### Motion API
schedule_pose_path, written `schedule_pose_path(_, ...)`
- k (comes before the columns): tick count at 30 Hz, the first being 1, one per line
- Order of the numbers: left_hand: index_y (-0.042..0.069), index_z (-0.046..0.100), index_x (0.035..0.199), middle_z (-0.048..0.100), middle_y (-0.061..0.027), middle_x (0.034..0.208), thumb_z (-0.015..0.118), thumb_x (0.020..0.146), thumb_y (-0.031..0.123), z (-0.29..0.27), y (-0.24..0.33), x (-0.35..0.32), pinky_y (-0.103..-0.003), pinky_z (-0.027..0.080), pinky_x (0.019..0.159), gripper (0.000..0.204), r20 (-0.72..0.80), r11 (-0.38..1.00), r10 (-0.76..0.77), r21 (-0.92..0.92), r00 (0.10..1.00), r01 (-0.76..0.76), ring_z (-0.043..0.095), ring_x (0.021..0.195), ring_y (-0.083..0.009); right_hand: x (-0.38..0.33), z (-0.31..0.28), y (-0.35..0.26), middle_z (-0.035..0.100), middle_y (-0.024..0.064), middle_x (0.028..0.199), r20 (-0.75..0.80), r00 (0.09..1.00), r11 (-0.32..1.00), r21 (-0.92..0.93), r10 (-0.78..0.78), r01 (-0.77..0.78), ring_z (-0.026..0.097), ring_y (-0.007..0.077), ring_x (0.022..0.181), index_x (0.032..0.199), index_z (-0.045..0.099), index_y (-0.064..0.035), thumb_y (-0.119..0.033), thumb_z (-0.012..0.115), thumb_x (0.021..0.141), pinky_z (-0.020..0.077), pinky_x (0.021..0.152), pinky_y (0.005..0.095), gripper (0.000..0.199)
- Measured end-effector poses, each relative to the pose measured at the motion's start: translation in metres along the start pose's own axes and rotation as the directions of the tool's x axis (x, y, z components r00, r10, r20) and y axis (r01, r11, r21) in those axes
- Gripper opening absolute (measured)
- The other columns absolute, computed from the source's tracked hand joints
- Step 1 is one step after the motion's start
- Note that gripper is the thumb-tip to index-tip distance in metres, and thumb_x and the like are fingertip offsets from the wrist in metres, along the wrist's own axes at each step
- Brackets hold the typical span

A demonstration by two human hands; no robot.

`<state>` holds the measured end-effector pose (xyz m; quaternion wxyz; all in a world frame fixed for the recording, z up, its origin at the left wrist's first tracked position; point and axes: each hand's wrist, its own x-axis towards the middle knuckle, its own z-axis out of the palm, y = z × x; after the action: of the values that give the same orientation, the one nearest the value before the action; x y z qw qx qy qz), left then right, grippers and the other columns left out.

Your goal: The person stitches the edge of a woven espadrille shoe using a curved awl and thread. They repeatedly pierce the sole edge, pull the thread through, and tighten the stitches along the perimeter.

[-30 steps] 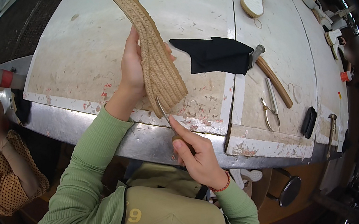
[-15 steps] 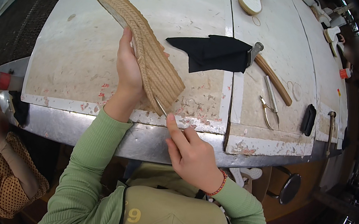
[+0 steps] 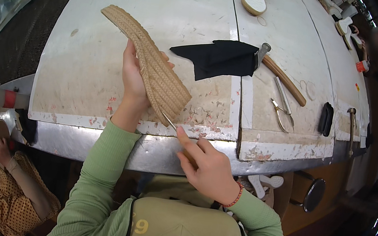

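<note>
Left hand (image 3: 131,77) raised at frame centre-left, fingers curled in a grip, green-sleeved forearm upright; right hand (image 3: 208,167) lower centre, pinching, index extended up-left.

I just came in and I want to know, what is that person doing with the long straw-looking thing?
A person in a green top holds a woven rope shoe sole up in the left hand, tilted over a worn white workbench. The right hand pinches a thin metal tool whose tip meets the sole's near end. On the bench behind lie a black cloth piece, a wooden-handled hammer and small pliers.
</note>
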<state>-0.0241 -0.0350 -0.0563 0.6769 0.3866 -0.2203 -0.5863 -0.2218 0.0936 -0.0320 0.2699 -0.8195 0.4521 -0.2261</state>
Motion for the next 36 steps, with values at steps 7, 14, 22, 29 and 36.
schedule_pose_path(7, 0.010, 0.052, 0.098, 0.062, -0.0116, 0.079, 0.027, 0.101, 0.054, -0.004, -0.002, 0.003, -0.038, 0.056, 0.061, 0.051, 0.051, 0.996, -0.042, -0.079, 0.998, 0.046, 0.066, 0.071, -0.0259, -0.002, -0.002, 0.018, 0.059, 0.0078, 0.074, -0.005, 1.000, 0.853, 0.521, 0.030, -0.023, 0.051, 0.0125, 0.059, 0.138, 0.053, -0.0035, -0.011, 0.064, 0.092, 0.0443, 0.058, 0.0276, 0.048)
schedule_pose_path(14, 0.011, 0.051, 0.102, 0.063, -0.0122, 0.080, 0.025, 0.102, 0.053, -0.004, 0.000, 0.000, -0.038, 0.057, 0.061, 0.049, 0.064, 0.998, -0.018, -0.051, 0.998, 0.021, 0.067, 0.073, -0.0265, 0.010, 0.001, 0.011, 0.054, 0.0083, 0.068, 0.176, 0.977, 0.677, 0.705, 0.124, -0.213, 0.043, 0.0112, 0.057, 0.136, 0.054, -0.0021, -0.011, 0.061, 0.094, 0.0405, 0.056, 0.0270, 0.043)
schedule_pose_path(22, 0.010, 0.050, 0.105, 0.063, -0.0130, 0.081, 0.024, 0.102, 0.052, -0.003, -0.001, -0.002, -0.038, 0.057, 0.062, 0.049, 0.044, 0.998, -0.002, -0.065, 0.999, 0.005, 0.066, 0.072, -0.0265, 0.015, 0.000, 0.008, 0.058, 0.0121, 0.072, 0.090, 0.994, 0.775, 0.623, 0.056, -0.100, 0.047, 0.0155, 0.056, 0.135, 0.054, -0.0005, -0.008, 0.062, 0.092, 0.0430, 0.057, 0.0283, 0.044)
schedule_pose_path(29, 0.009, 0.051, 0.103, 0.063, -0.0129, 0.081, 0.025, 0.102, 0.051, -0.001, 0.000, -0.005, -0.037, 0.056, 0.064, 0.050, 0.042, 0.999, 0.038, -0.028, 0.998, -0.037, 0.066, 0.073, -0.0260, 0.010, 0.013, 0.007, 0.059, 0.0126, 0.076, -0.049, 0.999, 0.927, 0.373, -0.007, 0.025, 0.055, 0.0260, 0.058, 0.136, 0.053, -0.0042, -0.008, 0.063, 0.090, 0.0474, 0.055, 0.0344, 0.047)
schedule_pose_path(36, 0.009, 0.051, 0.105, 0.063, -0.0133, 0.081, 0.024, 0.101, 0.051, -0.002, -0.001, -0.005, -0.038, 0.056, 0.064, 0.050, 0.052, 0.998, 0.055, -0.004, 0.997, -0.055, 0.066, 0.074, -0.0267, -0.001, -0.001, 0.002, 0.059, 0.0117, 0.079, 0.045, 0.998, 0.993, 0.112, 0.034, -0.039, 0.055, 0.0239, 0.059, 0.133, 0.056, -0.0031, -0.003, 0.065, 0.086, 0.0468, 0.058, 0.0317, 0.047)
